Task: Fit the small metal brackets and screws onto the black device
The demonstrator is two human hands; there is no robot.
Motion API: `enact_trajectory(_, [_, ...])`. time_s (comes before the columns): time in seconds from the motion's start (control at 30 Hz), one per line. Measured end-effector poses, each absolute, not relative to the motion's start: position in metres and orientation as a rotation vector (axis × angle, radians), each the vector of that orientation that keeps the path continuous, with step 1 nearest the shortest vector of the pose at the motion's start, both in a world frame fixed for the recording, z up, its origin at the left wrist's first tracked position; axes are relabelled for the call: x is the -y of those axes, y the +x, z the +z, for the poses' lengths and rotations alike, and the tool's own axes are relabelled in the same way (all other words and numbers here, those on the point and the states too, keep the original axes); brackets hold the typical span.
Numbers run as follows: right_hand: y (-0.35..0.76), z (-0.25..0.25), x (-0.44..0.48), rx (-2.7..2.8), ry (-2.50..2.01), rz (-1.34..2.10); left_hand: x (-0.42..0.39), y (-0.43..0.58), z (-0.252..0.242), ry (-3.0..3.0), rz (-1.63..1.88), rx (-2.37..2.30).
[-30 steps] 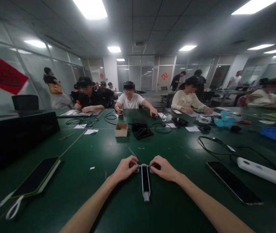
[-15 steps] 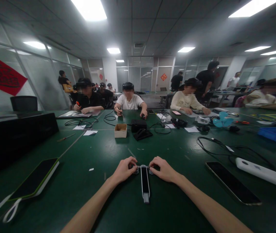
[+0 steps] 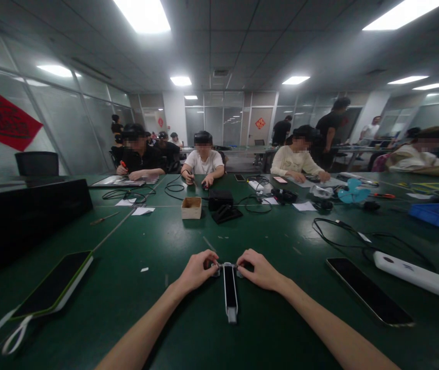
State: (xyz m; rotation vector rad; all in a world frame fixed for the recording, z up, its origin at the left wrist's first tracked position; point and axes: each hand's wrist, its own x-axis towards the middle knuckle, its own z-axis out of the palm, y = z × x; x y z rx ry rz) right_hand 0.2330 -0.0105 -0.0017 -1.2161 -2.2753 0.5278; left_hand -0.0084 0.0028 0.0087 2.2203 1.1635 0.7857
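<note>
A narrow device (image 3: 230, 290) with a white frame, a dark face and a pale grey end lies lengthwise before me on the green table (image 3: 127, 308). My left hand (image 3: 198, 270) is at its far left corner, thumb and fingertips pinched together on a small greyish piece. On the opposite corner, my right hand (image 3: 260, 270) pinches in the same way. Small clear or metallic bits show under both sets of fingertips, too small to name. Whether those bits are joined to the device I cannot tell.
A phone (image 3: 369, 290) and a white power bank (image 3: 416, 277) lie on the right; a green-edged tablet-like device (image 3: 53, 285) with straps lies left. Farther off stand a small open box (image 3: 191, 208), a black box (image 3: 220, 199) and a blue tray (image 3: 437, 215). Several people sit opposite.
My hands and the narrow device stay almost still. Across the table, the hand of the person in white has moved left with a dark object.
</note>
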Motion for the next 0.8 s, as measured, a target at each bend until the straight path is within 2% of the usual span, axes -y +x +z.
enact_trajectory(0.8, [0.2312, 0.0035, 0.0126, 2.279, -1.220, 0.531, -0.0044, -0.0085, 0.0037, 2.226, 0.805, -1.163])
